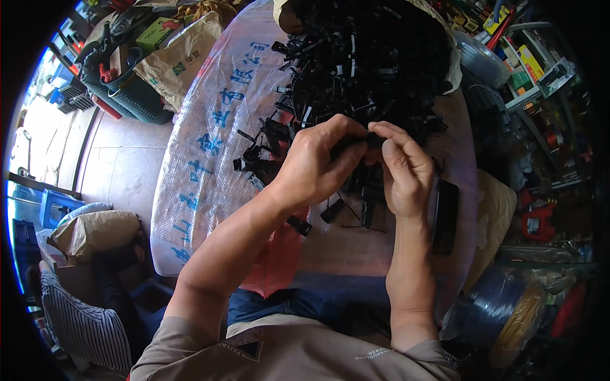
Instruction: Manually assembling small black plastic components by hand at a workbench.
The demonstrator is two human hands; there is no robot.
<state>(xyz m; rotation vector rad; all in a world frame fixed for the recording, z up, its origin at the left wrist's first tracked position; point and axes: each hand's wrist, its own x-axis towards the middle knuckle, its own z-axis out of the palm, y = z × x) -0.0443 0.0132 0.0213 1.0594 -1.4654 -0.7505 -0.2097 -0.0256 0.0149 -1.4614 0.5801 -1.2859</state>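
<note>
Both hands meet above the front of a heap of small black plastic parts [381, 63], many with thin stems or leads. My left hand [314, 162] is closed, thumb and fingers pinching a small black part [346, 145] whose exact kind I cannot make out. From the other side my right hand [406, 168] brings its bent fingers and thumb to the same part, closed round its end. The fingers hide most of it. Several loose black parts [298, 225] lie below and to the left of my hands on the table.
A white woven sheet [190, 171] with blue lettering covers the table's left side. A dark flat rectangular object [446, 216] lies right of my right forearm. Bags and a dark green bin [136, 95] stand far left; shelves and a wire spool [502, 314] are at right. A striped sleeve [86, 317] shows at lower left.
</note>
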